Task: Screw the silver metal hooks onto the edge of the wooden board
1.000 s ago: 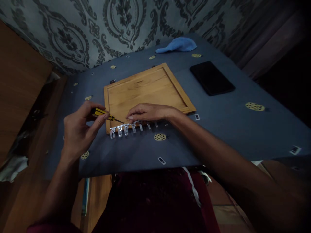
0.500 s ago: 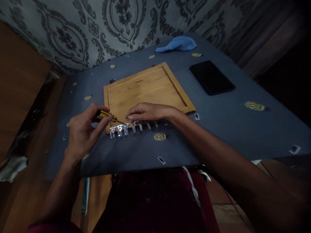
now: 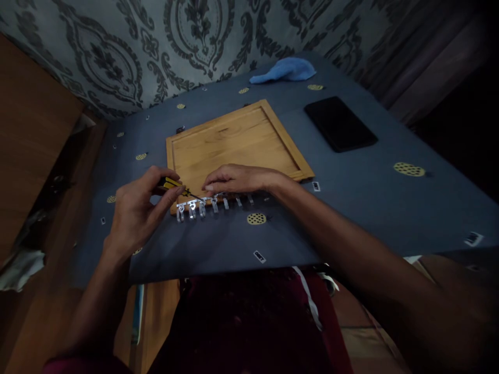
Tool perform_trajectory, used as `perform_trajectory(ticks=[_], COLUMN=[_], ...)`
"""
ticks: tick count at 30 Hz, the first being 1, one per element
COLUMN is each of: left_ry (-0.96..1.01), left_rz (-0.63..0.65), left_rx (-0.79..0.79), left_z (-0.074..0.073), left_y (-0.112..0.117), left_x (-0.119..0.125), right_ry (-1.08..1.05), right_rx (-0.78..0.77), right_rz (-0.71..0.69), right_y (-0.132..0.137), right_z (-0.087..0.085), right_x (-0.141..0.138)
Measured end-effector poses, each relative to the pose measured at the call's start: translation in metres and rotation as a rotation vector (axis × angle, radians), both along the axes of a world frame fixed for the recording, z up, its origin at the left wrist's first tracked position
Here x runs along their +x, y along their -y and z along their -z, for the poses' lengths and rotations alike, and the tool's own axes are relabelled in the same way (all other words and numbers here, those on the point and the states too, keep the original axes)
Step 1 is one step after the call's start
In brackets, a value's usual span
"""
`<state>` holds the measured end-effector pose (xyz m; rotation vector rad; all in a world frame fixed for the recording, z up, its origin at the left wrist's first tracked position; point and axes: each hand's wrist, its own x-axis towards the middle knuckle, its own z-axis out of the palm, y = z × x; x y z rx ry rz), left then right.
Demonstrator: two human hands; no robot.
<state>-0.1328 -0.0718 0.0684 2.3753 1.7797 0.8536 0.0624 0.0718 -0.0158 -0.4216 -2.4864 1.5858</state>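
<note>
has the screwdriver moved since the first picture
Yes: held in the left hand, the screwdriver has moved rightward and slightly down in the view, toward the metal hook strip, judged against the wooden board.

Dark blue-grey table surface (image 3: 374, 202), printed with yellow dotted pineapple shapes (image 3: 409, 169) and small black-and-white labels (image 3: 316, 186). Directly on it: flat yellow-brown wooden board with raised border (image 3: 234, 140), near middle; flat black rectangular device (image 3: 340, 124), right of board, apart; crumpled light-blue cloth (image 3: 288, 70), far edge.

Maroon sleeve (image 3: 86, 365), dark maroon garment (image 3: 241, 327)
</note>
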Motion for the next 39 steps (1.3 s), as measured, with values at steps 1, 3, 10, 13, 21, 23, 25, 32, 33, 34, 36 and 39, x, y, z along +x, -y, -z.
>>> perform_trajectory(ticks=[1, 3, 10, 13, 21, 23, 25, 32, 33, 34, 36, 39], left_ry=[-0.013, -0.038, -0.047, -0.051, -0.070, -0.086, -0.103, -0.131, -0.132, -0.132, -0.134, -0.142], left_rz=[0.000, 0.003, 0.018, -0.017, -0.084, -0.040, 0.004, 0.074, 0.079, 0.081, 0.082, 0.075], left_rx=[-0.001, -0.003, 0.001, 0.035, 0.130, 0.117, 0.096, 0.029, 0.023, 0.016, 0.002, -0.012], left_z=[0.000, 0.001, 0.003, 0.004, 0.005, 0.002, -0.001, -0.007, -0.008, -0.009, -0.010, -0.012], left_y=[0.000, -0.001, -0.002, -0.002, -0.004, -0.005, -0.006, -0.009, -0.009, -0.009, -0.009, -0.009], left_x=[0.000, 0.001, 0.004, 0.004, -0.001, -0.001, 0.000, 0.000, 0.000, 0.000, -0.001, -0.001], right_ry=[0.003, 0.011, 0.022, 0.009, -0.003, 0.001, 0.009, 0.027, 0.024, 0.021, 0.014, 0.015], right_rx=[0.003, 0.005, 0.011, 0.032, 0.029, 0.030, 0.032, 0.006, 0.004, 0.001, -0.006, -0.006], right_rz=[0.000, -0.003, -0.006, -0.015, -0.007, -0.015, -0.013, 0.005, 0.005, 0.003, 0.000, -0.002], right_y=[0.000, 0.000, 0.001, 0.000, 0.001, 0.001, 0.001, 0.001, 0.001, 0.002, 0.002, 0.002], right_z=[0.000, -0.001, -0.002, -0.001, -0.001, -0.001, -0.002, -0.003, -0.003, -0.004, -0.004, -0.005], right_x=[0.000, 0.000, -0.001, -0.001, -0.001, 0.000, 0.000, 0.000, 0.000, 0.000, 0.000, 0.000])
